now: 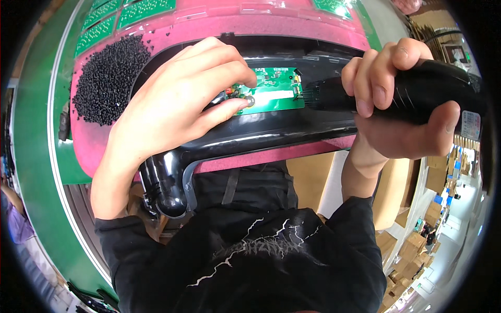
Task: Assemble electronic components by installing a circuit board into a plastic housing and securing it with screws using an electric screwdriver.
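A green circuit board [279, 83] lies in a long black plastic housing [271, 125]. My left hand [177, 99] reaches over the housing, thumb and forefinger closed at the board's left end beside a small round part. My fingers cover that end. My right hand [383, 83] is wrapped around a black electric screwdriver [417, 91] with a label near its rear. The tool points left toward the board's right edge; whether its tip touches anything is hard to make out. The housing's bent end [169, 188] comes down toward me at the left.
A heap of small black screws [107, 78] lies left of the housing on a pink mat [245, 25]. More green circuit boards [141, 13] sit at the far left, and another board [334, 7] at the far right. Cardboard boxes [412, 245] stand on the floor at right.
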